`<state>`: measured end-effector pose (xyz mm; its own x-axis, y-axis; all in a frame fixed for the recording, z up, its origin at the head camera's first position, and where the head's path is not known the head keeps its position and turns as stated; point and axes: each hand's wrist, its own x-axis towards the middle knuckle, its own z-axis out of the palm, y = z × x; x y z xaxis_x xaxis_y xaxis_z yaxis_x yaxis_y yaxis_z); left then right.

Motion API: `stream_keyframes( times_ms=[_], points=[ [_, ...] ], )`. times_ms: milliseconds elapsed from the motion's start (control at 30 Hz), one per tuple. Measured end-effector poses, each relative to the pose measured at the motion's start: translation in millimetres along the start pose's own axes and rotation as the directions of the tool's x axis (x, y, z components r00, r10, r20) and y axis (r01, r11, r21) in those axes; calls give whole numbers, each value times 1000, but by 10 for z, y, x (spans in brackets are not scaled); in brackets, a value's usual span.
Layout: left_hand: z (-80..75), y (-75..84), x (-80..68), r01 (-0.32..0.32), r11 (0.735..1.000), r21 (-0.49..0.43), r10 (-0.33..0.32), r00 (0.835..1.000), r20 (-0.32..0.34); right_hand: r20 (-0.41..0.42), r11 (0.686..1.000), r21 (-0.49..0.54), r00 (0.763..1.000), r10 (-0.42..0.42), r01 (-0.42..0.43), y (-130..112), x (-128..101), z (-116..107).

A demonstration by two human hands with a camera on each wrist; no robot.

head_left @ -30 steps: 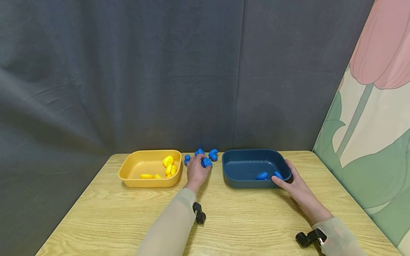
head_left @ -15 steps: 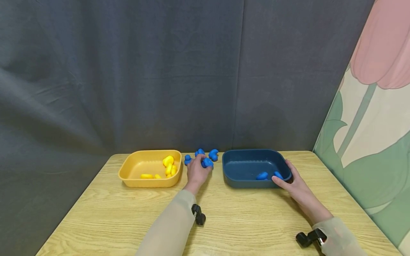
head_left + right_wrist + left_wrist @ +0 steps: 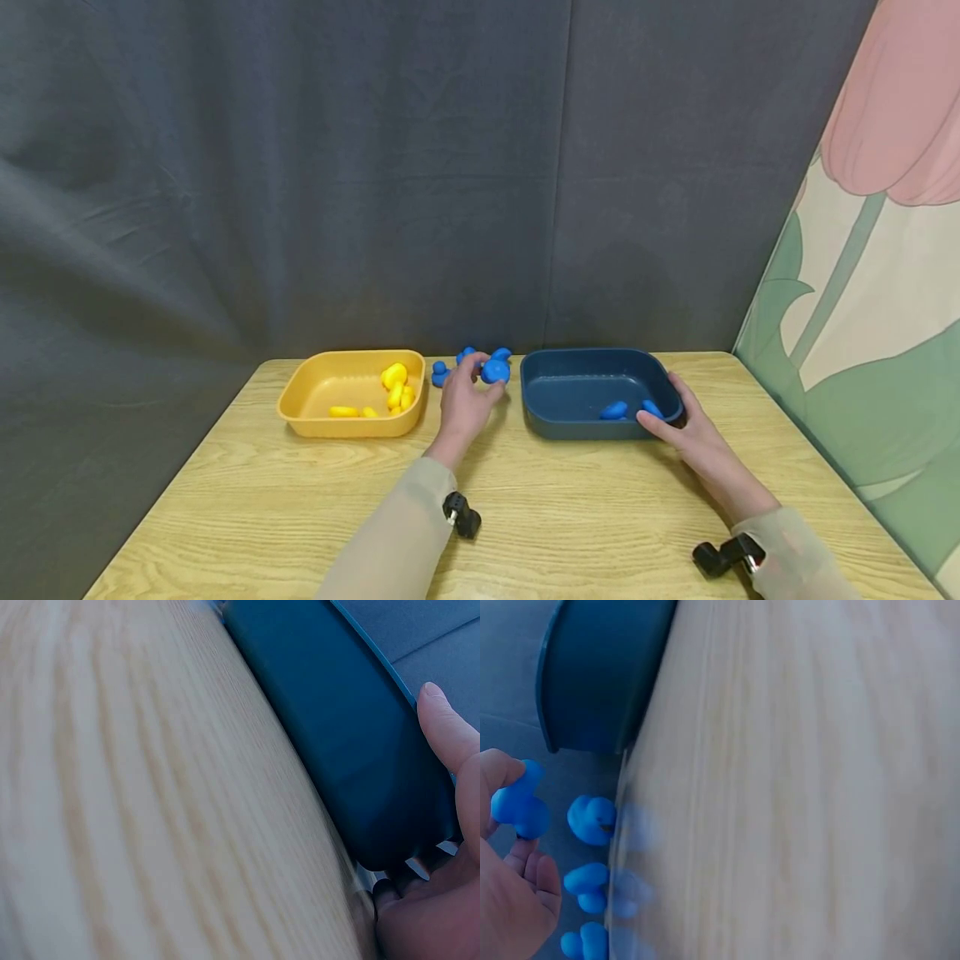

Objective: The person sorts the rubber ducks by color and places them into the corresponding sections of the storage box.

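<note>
centrally, a blue piece (image 3: pixel 495 371) is pinched in the fingertips of the left hand (image 3: pixel 463 406), raised between the yellow tray (image 3: pixel 300 400) and the blue tray (image 3: pixel 555 417). three more blue pieces (image 3: pixel 591 820) are seen at the table's (image 3: pixel 570 517) far edge, partly hidden behind the hand in the head view. the blue tray's near right corner is gripped by the right hand (image 3: pixel 690 433), thumb on the rim; its fingers are cut off in the wrist view. two blue pieces (image 3: pixel 613 411) lie inside.
</note>
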<state>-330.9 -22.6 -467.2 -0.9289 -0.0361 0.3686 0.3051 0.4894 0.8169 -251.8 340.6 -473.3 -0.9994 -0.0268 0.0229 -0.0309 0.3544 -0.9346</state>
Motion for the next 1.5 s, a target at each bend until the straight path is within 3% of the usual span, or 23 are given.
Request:
stream_keyframes(
  times_ms=[367,633,933,1500],
  points=[
    [-47,277,-96,-110,994,-11,110,994,0,-2,1000,-1,1000,12,-12,-19,16,-7],
    [-12,459,-188,-103,994,-47,105,993,51,3,1000,-10,1000,1,-1,-8,9,-7],
    [73,555,-249,-161,987,9,159,982,102,-6,1000,-21,1000,2,-3,-11,10,5],
    [264,663,-349,-164,986,-7,163,971,175,-10,1000,-23,1000,6,-6,11,11,5]
  ],
)
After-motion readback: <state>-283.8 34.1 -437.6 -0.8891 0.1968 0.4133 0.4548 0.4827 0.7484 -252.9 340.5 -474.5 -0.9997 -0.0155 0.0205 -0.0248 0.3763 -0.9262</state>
